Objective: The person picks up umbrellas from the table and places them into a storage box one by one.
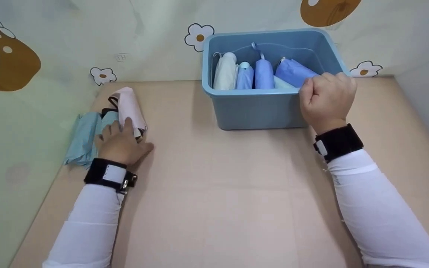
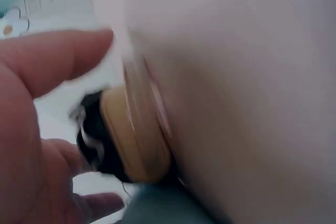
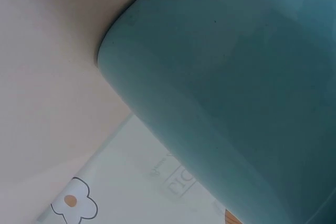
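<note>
My left hand (image 1: 119, 145) reaches over several folded umbrellas at the left, its fingers spread, the forefinger against the pink umbrella (image 1: 129, 106). A teal umbrella (image 1: 83, 139) lies at the outer side, and another teal umbrella (image 1: 109, 117) is partly covered by the fingers. In the left wrist view, a tan end piece (image 2: 139, 135) with black material beside it sits near my fingers, blurred. My right hand (image 1: 330, 98) grips the front right rim of a blue plastic bin (image 1: 259, 111). In the right wrist view only the bin's wall (image 3: 210, 87) shows, without fingers.
Inside the bin stand a white umbrella (image 1: 225, 72), blue umbrellas (image 1: 263, 74) and a pale mint piece (image 1: 282, 83). A wall (image 1: 155, 44) with printed flowers rises behind the beige table (image 1: 214, 193), and side walls bound it left and right.
</note>
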`<action>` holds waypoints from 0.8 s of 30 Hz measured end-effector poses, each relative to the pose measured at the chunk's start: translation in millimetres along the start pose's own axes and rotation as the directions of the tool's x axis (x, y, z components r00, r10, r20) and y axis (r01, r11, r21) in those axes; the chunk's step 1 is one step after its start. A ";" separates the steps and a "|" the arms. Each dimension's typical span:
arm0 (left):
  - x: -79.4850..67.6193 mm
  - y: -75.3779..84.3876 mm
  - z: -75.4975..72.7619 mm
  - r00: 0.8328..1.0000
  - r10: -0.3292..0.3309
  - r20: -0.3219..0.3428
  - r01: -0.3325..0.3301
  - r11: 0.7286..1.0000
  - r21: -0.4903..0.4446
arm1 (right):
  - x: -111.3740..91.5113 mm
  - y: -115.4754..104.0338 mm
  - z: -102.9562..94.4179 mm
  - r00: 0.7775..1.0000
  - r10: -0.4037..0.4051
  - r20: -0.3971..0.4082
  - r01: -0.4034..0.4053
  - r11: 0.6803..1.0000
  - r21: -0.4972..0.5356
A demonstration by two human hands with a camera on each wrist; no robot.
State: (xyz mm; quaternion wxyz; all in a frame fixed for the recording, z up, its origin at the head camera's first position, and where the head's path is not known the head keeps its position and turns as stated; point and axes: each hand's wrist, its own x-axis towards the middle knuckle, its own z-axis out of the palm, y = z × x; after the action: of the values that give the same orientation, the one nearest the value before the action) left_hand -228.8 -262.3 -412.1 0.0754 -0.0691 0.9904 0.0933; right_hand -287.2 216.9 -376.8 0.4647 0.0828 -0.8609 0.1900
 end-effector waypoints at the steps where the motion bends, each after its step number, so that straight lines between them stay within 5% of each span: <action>1: 2.3 4.4 0.4 1.000 0.008 -0.001 -0.008 1.000 0.005 | -0.1 0.0 -0.1 1.000 0.001 -0.001 -0.001 1.000 0.002; 12: 22.9 31.2 -4.5 0.999 -0.032 0.008 0.032 0.997 0.067 | 0.3 0.2 -1.7 1.000 0.003 -0.004 -0.003 1.000 0.001; 20: 34.8 33.0 -6.3 0.999 -0.049 -0.010 0.048 0.997 -0.054 | 1.5 1.0 -3.7 1.000 -0.012 0.015 0.012 1.000 -0.012; 24: 38.4 27.9 -7.9 0.993 -0.116 -0.011 0.111 0.967 -0.228 | 1.3 0.5 -2.8 0.999 -0.027 0.030 0.028 0.999 -0.023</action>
State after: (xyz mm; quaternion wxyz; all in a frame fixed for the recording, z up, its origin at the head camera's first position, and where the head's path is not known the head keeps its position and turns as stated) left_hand -271.7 -241.5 -405.7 0.0603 -0.1348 0.9685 0.2006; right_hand -286.0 218.6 -374.4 0.4552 0.0921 -0.8687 0.1722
